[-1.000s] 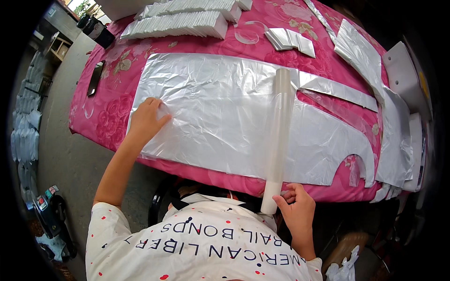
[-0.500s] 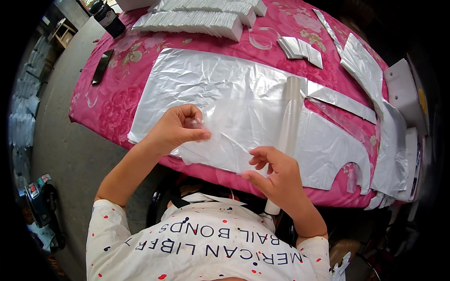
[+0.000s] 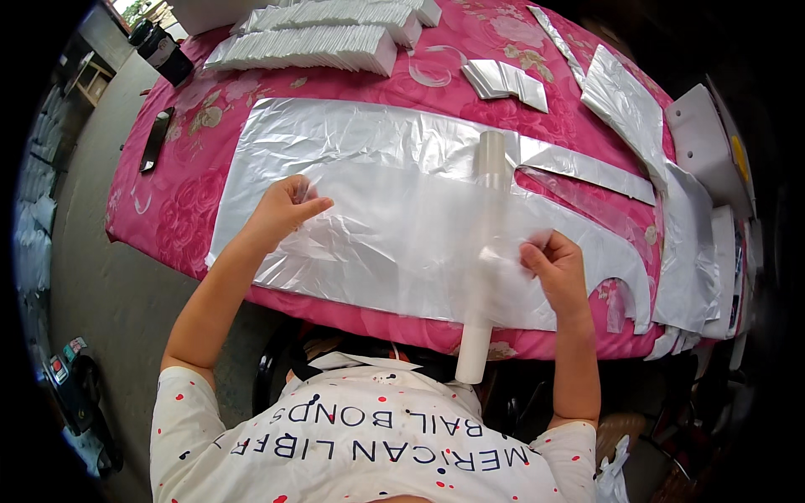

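A thin clear plastic sheet (image 3: pixel 402 226) is stretched between my two hands above a stack of silvery cut-out sheets (image 3: pixel 369 142) on the pink flowered table (image 3: pixel 180 210). My left hand (image 3: pixel 281 210) pinches the sheet's left edge. My right hand (image 3: pixel 553 264) pinches its right edge, just right of a long white roll (image 3: pixel 482 277). The roll lies across the silvery stack and sticks out over the table's near edge.
Rows of folded white bags (image 3: pixel 310 46) lie at the table's far side, with a smaller folded pile (image 3: pixel 507 80) beside them. A dark phone (image 3: pixel 155 138) lies at the left edge. Silvery offcuts (image 3: pixel 625 101) and white boxes (image 3: pixel 704 142) crowd the right side.
My hands have drawn apart, spreading the clear sheet wide; earlier the left pressed the silvery stack and the right held the roll's near end.
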Available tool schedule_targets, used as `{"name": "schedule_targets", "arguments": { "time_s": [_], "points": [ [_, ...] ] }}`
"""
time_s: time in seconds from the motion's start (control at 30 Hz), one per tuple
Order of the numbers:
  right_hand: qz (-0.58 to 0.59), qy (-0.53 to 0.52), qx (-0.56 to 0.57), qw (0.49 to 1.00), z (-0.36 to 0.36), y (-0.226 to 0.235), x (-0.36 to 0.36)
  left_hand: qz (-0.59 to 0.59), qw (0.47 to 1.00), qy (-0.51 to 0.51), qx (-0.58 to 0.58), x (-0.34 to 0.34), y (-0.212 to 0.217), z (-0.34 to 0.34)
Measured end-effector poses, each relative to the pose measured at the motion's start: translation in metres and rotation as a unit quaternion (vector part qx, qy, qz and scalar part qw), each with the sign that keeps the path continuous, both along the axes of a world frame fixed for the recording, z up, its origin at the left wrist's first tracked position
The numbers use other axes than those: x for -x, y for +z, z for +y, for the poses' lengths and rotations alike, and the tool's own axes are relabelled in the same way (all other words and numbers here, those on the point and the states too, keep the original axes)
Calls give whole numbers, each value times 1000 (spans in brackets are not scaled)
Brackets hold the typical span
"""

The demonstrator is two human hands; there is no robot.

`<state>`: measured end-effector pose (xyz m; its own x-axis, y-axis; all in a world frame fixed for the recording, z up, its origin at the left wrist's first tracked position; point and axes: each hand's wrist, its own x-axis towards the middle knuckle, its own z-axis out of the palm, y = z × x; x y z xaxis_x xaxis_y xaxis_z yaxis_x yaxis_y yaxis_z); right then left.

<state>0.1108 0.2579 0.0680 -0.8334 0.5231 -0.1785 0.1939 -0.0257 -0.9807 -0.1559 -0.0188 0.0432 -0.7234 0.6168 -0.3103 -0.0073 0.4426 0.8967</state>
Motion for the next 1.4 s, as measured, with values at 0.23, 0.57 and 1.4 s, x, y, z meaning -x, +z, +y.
{"name": "schedule_targets", "arguments": {
  "time_s": [0.23, 0.57, 1.4],
  "points": [
    [-216, -200, -120, 948, 182, -45, -197, 288, 941, -62, 167, 2, -1, 4],
    [-152, -220, -281, 922, 36, 1, -123, 421, 862, -282, -20, -117, 4, 86],
    [-237, 111, -27, 965, 44, -20, 47, 490, 803, -332, 63, -162, -44, 129]
  ]
}}
